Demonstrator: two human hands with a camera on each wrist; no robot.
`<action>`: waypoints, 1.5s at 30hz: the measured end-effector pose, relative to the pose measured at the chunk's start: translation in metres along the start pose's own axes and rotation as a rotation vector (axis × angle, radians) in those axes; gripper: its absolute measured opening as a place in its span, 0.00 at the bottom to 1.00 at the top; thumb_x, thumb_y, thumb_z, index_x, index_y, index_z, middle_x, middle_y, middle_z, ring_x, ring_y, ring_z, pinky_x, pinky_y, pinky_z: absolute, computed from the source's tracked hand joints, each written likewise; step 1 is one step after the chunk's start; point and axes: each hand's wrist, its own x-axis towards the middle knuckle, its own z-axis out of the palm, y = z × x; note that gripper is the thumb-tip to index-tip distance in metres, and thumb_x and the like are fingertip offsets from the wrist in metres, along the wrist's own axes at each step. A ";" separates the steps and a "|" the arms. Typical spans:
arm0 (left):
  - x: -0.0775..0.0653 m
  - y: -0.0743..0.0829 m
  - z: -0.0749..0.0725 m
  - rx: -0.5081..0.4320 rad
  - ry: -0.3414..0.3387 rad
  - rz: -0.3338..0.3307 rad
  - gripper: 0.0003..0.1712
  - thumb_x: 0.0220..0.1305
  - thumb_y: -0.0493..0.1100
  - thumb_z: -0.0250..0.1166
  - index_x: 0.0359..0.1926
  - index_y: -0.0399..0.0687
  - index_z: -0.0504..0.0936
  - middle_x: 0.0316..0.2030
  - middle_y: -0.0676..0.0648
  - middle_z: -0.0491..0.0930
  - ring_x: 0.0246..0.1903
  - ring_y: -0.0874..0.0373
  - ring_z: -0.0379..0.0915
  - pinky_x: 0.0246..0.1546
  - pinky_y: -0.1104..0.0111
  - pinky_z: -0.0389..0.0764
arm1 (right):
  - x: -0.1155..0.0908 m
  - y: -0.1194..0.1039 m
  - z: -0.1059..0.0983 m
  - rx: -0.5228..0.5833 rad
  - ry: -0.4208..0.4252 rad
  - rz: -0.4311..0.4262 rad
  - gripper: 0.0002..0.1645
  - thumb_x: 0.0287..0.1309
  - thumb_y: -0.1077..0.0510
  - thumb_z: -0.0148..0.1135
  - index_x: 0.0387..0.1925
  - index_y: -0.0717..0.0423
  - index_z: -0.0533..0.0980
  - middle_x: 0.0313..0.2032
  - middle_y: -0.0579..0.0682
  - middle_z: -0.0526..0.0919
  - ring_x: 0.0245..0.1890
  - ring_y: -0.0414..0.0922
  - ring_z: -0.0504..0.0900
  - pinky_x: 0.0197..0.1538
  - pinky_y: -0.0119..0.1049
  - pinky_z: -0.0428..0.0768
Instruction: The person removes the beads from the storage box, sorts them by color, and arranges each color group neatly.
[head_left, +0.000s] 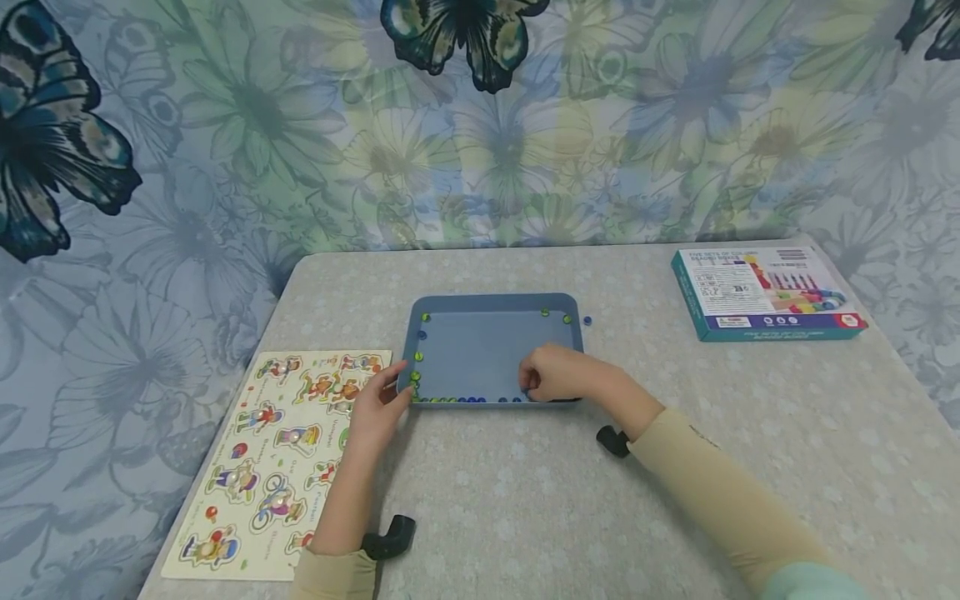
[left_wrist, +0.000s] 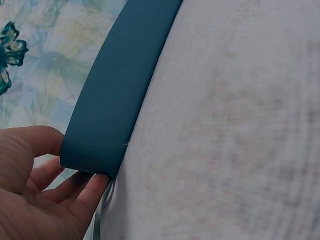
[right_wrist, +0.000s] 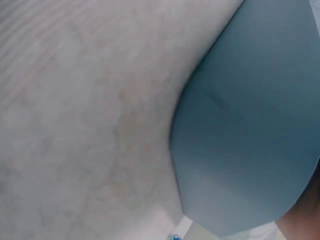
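A shallow blue-grey tray (head_left: 480, 350) lies on the table, with small green marbles (head_left: 418, 357) and blue marbles (head_left: 472, 399) along its left side and front edge. My left hand (head_left: 381, 404) holds the tray's front left corner; in the left wrist view its thumb and fingers (left_wrist: 92, 197) grip the tray wall (left_wrist: 110, 95). Over the front right part of the tray, my right hand (head_left: 558, 373) has its fingers curled down, pinching at a small blue marble mostly hidden by the fingertips. The right wrist view shows mainly the tray's outer wall (right_wrist: 250, 120).
One blue marble (head_left: 587, 321) lies outside the tray, by its right rim. On the left is a picture board (head_left: 255, 475), partly under the left forearm. A flat game box (head_left: 768, 292) sits at the back right. Behind the table hangs a flowered wall covering (head_left: 510, 167).
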 end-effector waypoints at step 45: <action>0.001 -0.001 0.000 -0.006 0.000 0.011 0.26 0.63 0.38 0.60 0.62 0.50 0.70 0.61 0.42 0.67 0.58 0.46 0.67 0.56 0.57 0.72 | -0.035 0.109 -0.054 -0.040 0.318 0.403 0.07 0.54 0.61 0.61 0.36 0.59 0.79 0.32 0.53 0.81 0.34 0.48 0.78 0.40 0.44 0.77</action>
